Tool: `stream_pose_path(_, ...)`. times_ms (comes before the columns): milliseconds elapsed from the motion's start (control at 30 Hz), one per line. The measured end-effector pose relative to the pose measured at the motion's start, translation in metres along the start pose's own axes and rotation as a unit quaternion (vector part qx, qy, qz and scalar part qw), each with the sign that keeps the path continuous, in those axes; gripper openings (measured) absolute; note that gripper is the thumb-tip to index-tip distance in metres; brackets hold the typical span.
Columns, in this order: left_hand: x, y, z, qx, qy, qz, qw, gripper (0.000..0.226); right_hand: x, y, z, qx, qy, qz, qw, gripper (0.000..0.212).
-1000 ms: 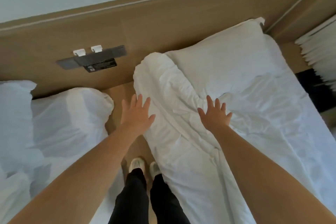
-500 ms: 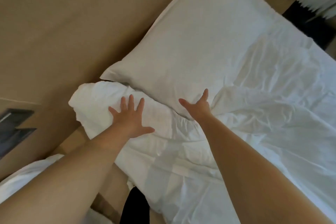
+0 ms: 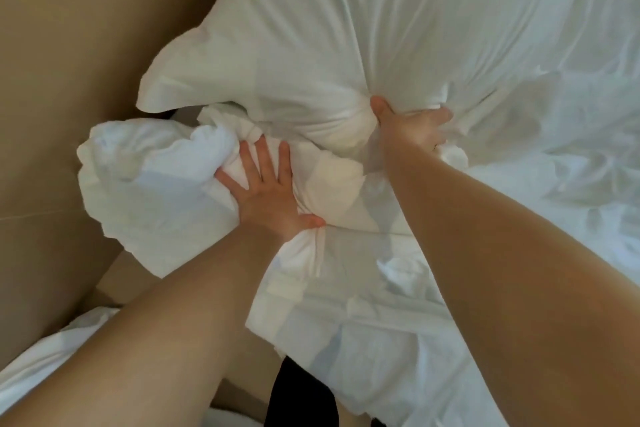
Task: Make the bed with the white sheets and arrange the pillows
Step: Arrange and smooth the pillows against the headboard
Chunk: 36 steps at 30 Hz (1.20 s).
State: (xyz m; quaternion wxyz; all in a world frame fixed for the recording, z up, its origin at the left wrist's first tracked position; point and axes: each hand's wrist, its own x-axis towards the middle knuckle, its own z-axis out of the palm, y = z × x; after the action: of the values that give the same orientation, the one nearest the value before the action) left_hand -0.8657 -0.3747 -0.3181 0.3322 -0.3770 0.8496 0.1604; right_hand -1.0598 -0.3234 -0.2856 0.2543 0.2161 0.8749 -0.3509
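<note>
A white pillow (image 3: 311, 31) lies at the head of the bed against the tan headboard. My right hand (image 3: 412, 125) grips the pillow's near edge, bunching the cloth round the thumb and fingers. Below the pillow a crumpled white sheet (image 3: 156, 184) is folded back in a thick roll over the bed's left corner. My left hand (image 3: 266, 191) presses into this roll; its fingers are spread, and the thumb pinches a gather of cloth at the palm's base. More wrinkled white sheet (image 3: 554, 201) covers the mattress to the right.
The tan wooden headboard (image 3: 69, 62) fills the left side. A second white bed (image 3: 45, 357) shows at the bottom left, with a narrow floor gap between the beds. My dark trouser leg (image 3: 301, 399) stands in that gap.
I have leaned in closer over the bed's head. My right hand has closed on the pillow's edge, and my left hand has dug into the rolled sheet, gathering cloth under its thumb.
</note>
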Motion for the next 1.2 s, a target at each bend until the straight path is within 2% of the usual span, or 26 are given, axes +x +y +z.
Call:
stream_pose_path(100, -0.015, -0.005, -0.009, 0.02, -0.024, 0.016, 0.999, 0.13, -0.011, -0.002, -0.014, 0.045, -0.012, -0.033, 0.998, 0.07)
stream_pose_path(233, -0.057, -0.014, -0.039, -0.028, -0.021, 0.04, 0.999, 0.104, -0.032, -0.034, -0.062, 0.005, -0.033, -0.117, 0.993, 0.04)
stream_pose_path(333, -0.099, -0.019, -0.081, -0.052, 0.074, 0.049, 0.995, 0.09, -0.059, -0.074, -0.112, -0.018, -0.052, -0.189, 0.98, 0.035)
stream_pose_path(433, -0.132, -0.019, -0.137, -0.057, 0.173, 0.059, 0.981, 0.101, -0.088, -0.119, -0.173, 0.003, -0.087, -0.234, 0.968, 0.026)
stream_pose_path(500, -0.151, -0.015, -0.177, -0.02, 0.236, 0.058, 0.97, 0.114, -0.103, -0.139, -0.221, 0.059, -0.142, -0.222, 0.963, 0.024)
stream_pose_path(567, -0.174, -0.004, -0.215, 0.043, 0.31, 0.055, 0.948, 0.123, -0.116, -0.144, -0.27, 0.109, -0.215, -0.21, 0.947, 0.037)
stream_pose_path(633, -0.201, 0.014, -0.244, 0.079, 0.364, 0.054, 0.927, 0.12, -0.127, -0.129, -0.318, 0.096, -0.274, -0.203, 0.935, 0.039)
stream_pose_path(667, -0.216, 0.026, -0.253, 0.082, 0.363, 0.064, 0.926, 0.114, -0.132, -0.113, -0.341, 0.076, -0.296, -0.196, 0.932, 0.036)
stream_pose_path(733, -0.249, 0.047, -0.252, 0.075, 0.31, 0.119, 0.94, 0.081, -0.138, -0.074, -0.383, 0.03, -0.327, -0.177, 0.928, 0.033)
stream_pose_path(800, -0.285, 0.066, -0.228, 0.093, 0.188, 0.196, 0.958, 0.04, -0.138, -0.025, -0.418, -0.007, -0.347, -0.151, 0.926, 0.038)
stream_pose_path(867, -0.314, 0.084, -0.191, 0.13, 0.064, 0.248, 0.958, 0.024, -0.133, 0.029, -0.44, -0.061, -0.352, -0.119, 0.926, 0.049)
stream_pose_path(933, -0.333, 0.103, -0.149, 0.136, -0.042, 0.281, 0.949, 0.019, -0.129, 0.086, -0.455, -0.117, -0.35, -0.09, 0.925, 0.054)
stream_pose_path(1000, -0.338, 0.121, -0.104, 0.151, -0.113, 0.285, 0.94, 0.013, -0.123, 0.137, -0.46, -0.151, -0.348, -0.06, 0.923, 0.055)
stream_pose_path(1100, -0.338, 0.141, -0.047, 0.198, -0.164, 0.27, 0.928, 0.016, -0.11, 0.19, -0.45, -0.229, -0.317, -0.048, 0.919, 0.056)
stream_pose_path(1200, -0.333, 0.147, -0.03, 0.237, -0.201, 0.249, 0.917, 0.032, -0.101, 0.211, -0.442, -0.286, -0.324, -0.017, 0.902, 0.079)
